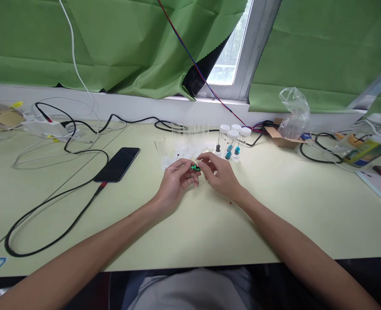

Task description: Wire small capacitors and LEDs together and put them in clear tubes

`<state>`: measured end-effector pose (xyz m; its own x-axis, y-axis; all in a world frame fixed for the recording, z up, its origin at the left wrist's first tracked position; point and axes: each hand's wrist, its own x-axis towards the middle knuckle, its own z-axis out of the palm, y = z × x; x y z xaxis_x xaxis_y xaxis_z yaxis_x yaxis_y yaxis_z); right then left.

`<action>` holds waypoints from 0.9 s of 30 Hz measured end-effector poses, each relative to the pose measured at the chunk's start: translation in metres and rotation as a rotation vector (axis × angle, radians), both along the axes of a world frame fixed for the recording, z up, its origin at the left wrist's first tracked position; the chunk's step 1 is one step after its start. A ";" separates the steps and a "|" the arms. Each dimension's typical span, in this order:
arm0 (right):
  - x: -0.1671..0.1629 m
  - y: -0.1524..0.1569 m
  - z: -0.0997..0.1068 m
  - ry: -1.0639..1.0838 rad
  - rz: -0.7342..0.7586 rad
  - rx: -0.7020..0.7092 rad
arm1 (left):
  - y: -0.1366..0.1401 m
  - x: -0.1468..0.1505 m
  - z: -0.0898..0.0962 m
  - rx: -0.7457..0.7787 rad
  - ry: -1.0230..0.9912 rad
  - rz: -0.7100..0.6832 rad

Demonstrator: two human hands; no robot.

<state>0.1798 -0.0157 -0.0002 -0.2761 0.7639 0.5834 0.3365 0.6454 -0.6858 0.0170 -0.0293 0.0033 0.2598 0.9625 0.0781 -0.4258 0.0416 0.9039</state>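
Observation:
Over the middle of the table (pixel 190 232), my left hand (pixel 174 181) pinches a small shiny green-and-black piece (pixel 195 168). A thin pale rod (pixel 175 167) sticks out leftward past the fingers, apparently from this piece. My right hand (pixel 221 174) is closed at the piece's right end, thumb and fingertips pressed together there. Just beyond my hands stand several clear tubes without caps (pixel 190 133). Right of them are several white-capped clear tubes (pixel 232 135), with blue or dark parts on thin stems inside. My fingers hide much of the green piece.
A black phone (pixel 117 165) lies at left on a looping black cable (pixel 38 252). At back right, a small cardboard box (pixel 282 137) holds a clear plastic bag (pixel 294 114). A white phone (pixel 378 187) lies far right. Cables run along the wall; green curtains hang behind.

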 end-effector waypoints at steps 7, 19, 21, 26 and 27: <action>0.001 0.002 -0.004 -0.009 -0.009 -0.041 | -0.002 0.001 -0.002 0.018 0.007 -0.016; 0.000 0.001 -0.003 -0.005 -0.012 -0.004 | -0.002 0.001 0.000 0.012 0.028 -0.003; 0.000 0.000 -0.002 -0.010 -0.016 -0.008 | -0.002 0.000 0.000 0.020 0.047 -0.001; 0.000 0.000 -0.001 -0.007 -0.009 -0.038 | -0.001 -0.001 -0.003 0.055 0.090 0.005; 0.000 0.000 -0.001 -0.003 -0.007 -0.043 | 0.000 -0.001 -0.004 0.066 0.102 0.009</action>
